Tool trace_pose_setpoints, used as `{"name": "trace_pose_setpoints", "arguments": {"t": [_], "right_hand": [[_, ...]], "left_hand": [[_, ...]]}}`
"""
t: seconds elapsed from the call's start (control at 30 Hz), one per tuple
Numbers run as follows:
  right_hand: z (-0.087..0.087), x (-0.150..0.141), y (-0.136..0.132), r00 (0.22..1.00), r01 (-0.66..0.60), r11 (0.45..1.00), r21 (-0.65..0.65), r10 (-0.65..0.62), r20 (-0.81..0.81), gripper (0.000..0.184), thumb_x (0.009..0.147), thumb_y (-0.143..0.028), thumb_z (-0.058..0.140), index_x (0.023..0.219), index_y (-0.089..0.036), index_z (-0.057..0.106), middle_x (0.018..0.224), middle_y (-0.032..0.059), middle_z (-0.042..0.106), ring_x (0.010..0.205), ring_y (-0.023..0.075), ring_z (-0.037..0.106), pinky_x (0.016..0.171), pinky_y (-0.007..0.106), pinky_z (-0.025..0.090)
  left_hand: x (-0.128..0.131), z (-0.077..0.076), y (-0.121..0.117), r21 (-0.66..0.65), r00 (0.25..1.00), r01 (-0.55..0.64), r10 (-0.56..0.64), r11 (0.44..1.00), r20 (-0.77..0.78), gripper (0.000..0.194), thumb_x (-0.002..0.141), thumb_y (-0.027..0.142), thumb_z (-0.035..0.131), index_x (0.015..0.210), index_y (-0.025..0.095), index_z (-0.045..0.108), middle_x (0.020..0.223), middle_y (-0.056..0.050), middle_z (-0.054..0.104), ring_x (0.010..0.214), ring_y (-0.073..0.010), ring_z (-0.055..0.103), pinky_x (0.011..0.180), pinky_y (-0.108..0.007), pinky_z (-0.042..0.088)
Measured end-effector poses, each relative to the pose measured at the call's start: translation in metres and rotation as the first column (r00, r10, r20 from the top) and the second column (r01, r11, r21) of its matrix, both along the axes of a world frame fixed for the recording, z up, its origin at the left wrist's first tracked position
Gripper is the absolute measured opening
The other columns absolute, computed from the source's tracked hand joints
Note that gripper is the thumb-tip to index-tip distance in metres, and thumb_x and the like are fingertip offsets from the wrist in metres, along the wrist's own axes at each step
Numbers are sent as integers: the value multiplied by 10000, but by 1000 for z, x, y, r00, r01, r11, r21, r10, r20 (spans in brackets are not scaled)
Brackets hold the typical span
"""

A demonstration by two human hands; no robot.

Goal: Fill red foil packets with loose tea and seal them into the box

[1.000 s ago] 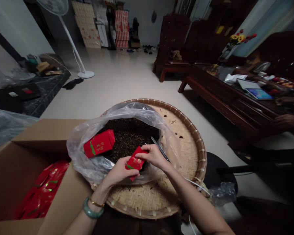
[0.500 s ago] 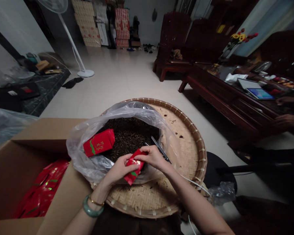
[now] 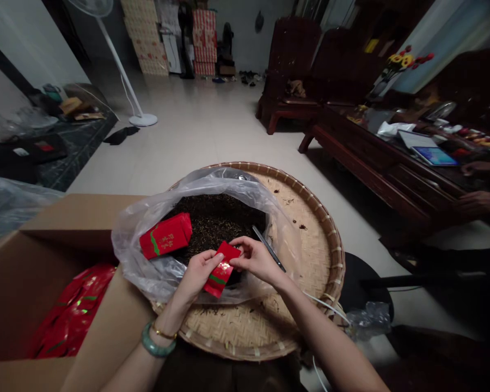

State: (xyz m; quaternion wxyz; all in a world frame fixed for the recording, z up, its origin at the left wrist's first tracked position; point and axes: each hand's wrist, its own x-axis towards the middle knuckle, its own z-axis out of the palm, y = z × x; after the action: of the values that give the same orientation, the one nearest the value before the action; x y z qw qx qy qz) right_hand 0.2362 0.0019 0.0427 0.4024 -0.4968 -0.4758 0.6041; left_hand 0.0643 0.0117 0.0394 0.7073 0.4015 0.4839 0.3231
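A small red packet (image 3: 219, 276) with a green band is held between my two hands over the near side of a clear plastic bag (image 3: 139, 272). My left hand (image 3: 198, 275) pinches its left edge, thumb on top. With thumb and fingertips, my right hand (image 3: 253, 258) grips the packet's upper right edge. Dark loose tea leaves (image 3: 212, 226) fill the open bag. On the leaves, at the left, lie red packets (image 3: 166, 236) in a stack. A dark, slim tool (image 3: 269, 249) leans in the bag just beyond my right hand. Everything rests on a round woven bamboo tray (image 3: 310, 234).
An open cardboard box (image 3: 93, 332) at the left holds several red packets (image 3: 75, 313). A white stand fan (image 3: 142, 119) stands farther back. Right of the tray are a black round base (image 3: 365, 288) and a dark wooden table (image 3: 375, 147), with another person's hand (image 3: 484, 201) beside it.
The red packet has turned more upright and moved up slightly. My right hand's fingers have shifted from across its top to its right edge. My left hand still holds it.
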Motion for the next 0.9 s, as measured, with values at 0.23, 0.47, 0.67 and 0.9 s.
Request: {"name": "trace_pose_setpoints", "arguments": {"t": [0.23,0.47,0.67,0.9], "right_hand": [[-5,-2,-2,998,-56,996,-68,58,21,363,611,-414,756,821,-168,590,548,-55,579,456,99,532,487,231,440],[1,12,-1,958,1,986,169,-49,283,327,736,-382,680,984,-183,608,695,-14,614,607,136,574,591,265,473],[-12,49,-12,362,-153,916,371,-298,884,569,758,-215,653,1292,-156,467,1151,171,561,1060,310,535,877,445,453],[-30,62,-8,374,-139,963,230,-164,913,543,737,-143,598,1267,-109,482,1138,175,584,999,269,578,858,380,465]], "left_hand": [[-1,-3,-2,7,998,52,-52,999,23,432,626,507,746,797,128,625,640,0,692,541,-120,625,528,-202,459],[-3,-3,-3,-66,983,181,-179,981,24,552,528,376,844,953,110,612,867,-87,731,664,-203,709,611,-271,533],[-4,1,-5,-98,991,132,-128,986,48,562,496,375,858,936,109,630,933,-119,736,666,-193,705,629,-278,545],[-4,-2,-7,-78,993,109,-105,991,56,515,470,344,865,869,102,645,867,-111,740,635,-185,692,617,-279,538]]}}
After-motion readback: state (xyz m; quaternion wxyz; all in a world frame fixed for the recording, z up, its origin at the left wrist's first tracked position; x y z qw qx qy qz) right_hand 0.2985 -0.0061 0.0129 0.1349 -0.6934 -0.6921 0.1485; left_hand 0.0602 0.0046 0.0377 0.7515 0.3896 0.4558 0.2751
